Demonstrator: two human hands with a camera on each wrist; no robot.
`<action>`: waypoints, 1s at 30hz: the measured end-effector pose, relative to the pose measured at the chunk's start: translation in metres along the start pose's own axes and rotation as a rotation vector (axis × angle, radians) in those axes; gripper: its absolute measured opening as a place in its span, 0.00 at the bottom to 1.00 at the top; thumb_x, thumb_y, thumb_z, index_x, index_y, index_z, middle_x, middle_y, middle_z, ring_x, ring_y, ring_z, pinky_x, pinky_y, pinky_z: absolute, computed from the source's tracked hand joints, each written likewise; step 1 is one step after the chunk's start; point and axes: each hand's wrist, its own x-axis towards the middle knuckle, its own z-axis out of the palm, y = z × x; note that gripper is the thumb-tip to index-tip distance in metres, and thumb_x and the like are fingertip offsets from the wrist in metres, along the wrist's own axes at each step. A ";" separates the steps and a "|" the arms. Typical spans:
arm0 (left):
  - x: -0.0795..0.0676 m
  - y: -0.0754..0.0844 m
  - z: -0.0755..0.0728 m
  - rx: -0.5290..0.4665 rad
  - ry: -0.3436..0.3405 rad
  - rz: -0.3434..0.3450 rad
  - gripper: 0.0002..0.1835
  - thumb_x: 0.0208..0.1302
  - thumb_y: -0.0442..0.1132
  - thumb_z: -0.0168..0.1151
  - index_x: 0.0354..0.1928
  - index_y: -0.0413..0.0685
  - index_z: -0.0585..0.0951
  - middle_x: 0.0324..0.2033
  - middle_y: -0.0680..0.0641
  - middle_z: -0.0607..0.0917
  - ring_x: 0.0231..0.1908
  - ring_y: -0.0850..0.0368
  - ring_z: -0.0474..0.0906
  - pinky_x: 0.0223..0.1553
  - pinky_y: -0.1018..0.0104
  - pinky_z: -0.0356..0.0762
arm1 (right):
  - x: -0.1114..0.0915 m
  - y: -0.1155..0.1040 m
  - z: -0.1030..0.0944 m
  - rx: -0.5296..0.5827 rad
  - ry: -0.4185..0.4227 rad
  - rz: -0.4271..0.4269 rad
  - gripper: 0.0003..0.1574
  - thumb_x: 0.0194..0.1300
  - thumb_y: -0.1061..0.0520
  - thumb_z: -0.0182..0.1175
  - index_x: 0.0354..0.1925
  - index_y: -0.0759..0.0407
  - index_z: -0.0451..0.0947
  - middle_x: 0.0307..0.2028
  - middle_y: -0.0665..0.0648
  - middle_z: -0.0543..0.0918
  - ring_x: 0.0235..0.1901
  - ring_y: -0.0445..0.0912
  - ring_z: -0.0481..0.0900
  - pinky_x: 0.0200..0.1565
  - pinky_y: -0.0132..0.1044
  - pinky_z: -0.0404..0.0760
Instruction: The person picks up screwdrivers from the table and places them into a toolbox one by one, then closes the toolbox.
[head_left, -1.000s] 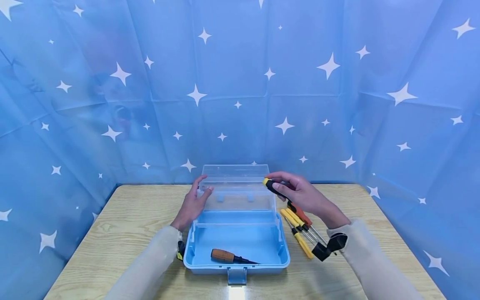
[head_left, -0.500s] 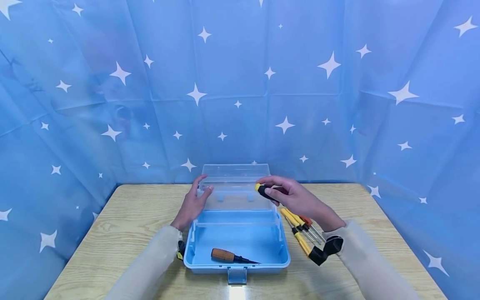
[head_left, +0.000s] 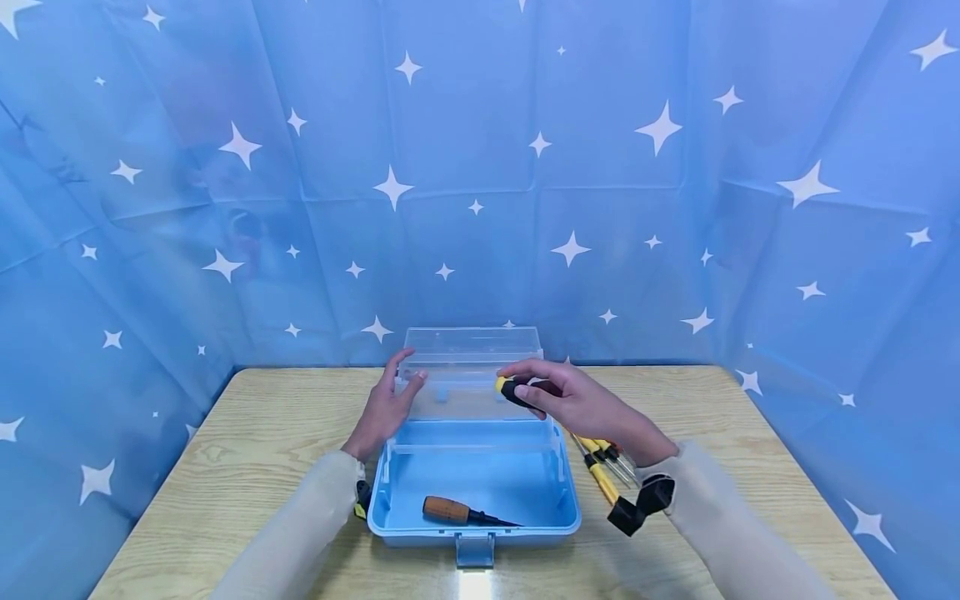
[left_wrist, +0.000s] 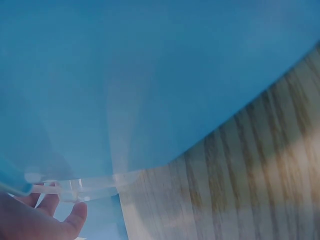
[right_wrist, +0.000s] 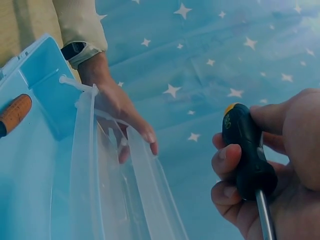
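Note:
My right hand holds a screwdriver by its black handle with a yellow end. In the right wrist view, fingers and thumb wrap that handle, and the metal shaft runs down beside the palm. This hand is in front of the raised clear lid of a light blue toolbox. My left hand grips the lid's left edge, thumb in front and fingers behind. Inside the box, by its front wall, lies a tool with a brown wooden handle and a dark tapering shaft.
Several yellow-handled screwdrivers lie on the wooden table right of the toolbox, partly under my right forearm. A latch hangs at the box's front. Behind the table is a blue star-patterned curtain.
My right hand has moved left and slightly down with the screwdriver, from beside the lid to in front of it. The left hand stays at the lid's edge.

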 end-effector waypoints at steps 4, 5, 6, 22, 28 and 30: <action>0.000 0.001 0.000 -0.001 0.000 -0.003 0.38 0.61 0.78 0.45 0.72 0.81 0.55 0.78 0.50 0.53 0.75 0.36 0.51 0.65 0.27 0.55 | 0.002 -0.002 0.003 -0.010 -0.012 -0.023 0.23 0.78 0.52 0.50 0.66 0.54 0.71 0.47 0.60 0.76 0.34 0.54 0.76 0.32 0.36 0.78; 0.000 0.001 0.000 0.000 0.001 -0.001 0.38 0.61 0.78 0.45 0.72 0.82 0.55 0.77 0.50 0.53 0.75 0.36 0.51 0.65 0.27 0.55 | 0.002 -0.003 0.004 -0.011 -0.015 -0.029 0.23 0.78 0.52 0.50 0.66 0.54 0.71 0.47 0.60 0.77 0.34 0.54 0.76 0.32 0.35 0.78; -0.001 0.001 0.000 0.000 0.001 0.001 0.38 0.61 0.78 0.45 0.72 0.82 0.55 0.77 0.50 0.53 0.74 0.36 0.51 0.65 0.26 0.55 | 0.002 -0.004 0.006 -0.010 -0.020 -0.035 0.23 0.78 0.53 0.50 0.66 0.54 0.71 0.47 0.60 0.77 0.34 0.55 0.76 0.33 0.35 0.79; -0.001 0.000 -0.001 -0.017 -0.004 0.010 0.38 0.62 0.77 0.46 0.72 0.82 0.56 0.78 0.50 0.52 0.75 0.37 0.50 0.65 0.26 0.54 | 0.007 -0.014 0.025 0.041 -0.123 -0.067 0.22 0.78 0.56 0.49 0.66 0.57 0.71 0.44 0.58 0.77 0.31 0.50 0.75 0.31 0.37 0.77; 0.000 0.001 0.000 -0.014 0.001 -0.006 0.37 0.62 0.76 0.47 0.72 0.82 0.55 0.78 0.50 0.52 0.74 0.35 0.51 0.64 0.26 0.55 | 0.009 -0.014 0.033 0.061 -0.152 -0.089 0.21 0.78 0.56 0.49 0.66 0.57 0.71 0.44 0.58 0.77 0.31 0.52 0.75 0.30 0.38 0.77; 0.000 0.001 0.001 -0.011 0.003 -0.006 0.37 0.63 0.76 0.47 0.72 0.81 0.55 0.78 0.49 0.52 0.74 0.35 0.51 0.64 0.26 0.55 | 0.010 -0.014 0.036 0.062 -0.162 -0.094 0.21 0.78 0.56 0.49 0.65 0.56 0.71 0.44 0.58 0.77 0.30 0.52 0.75 0.29 0.35 0.76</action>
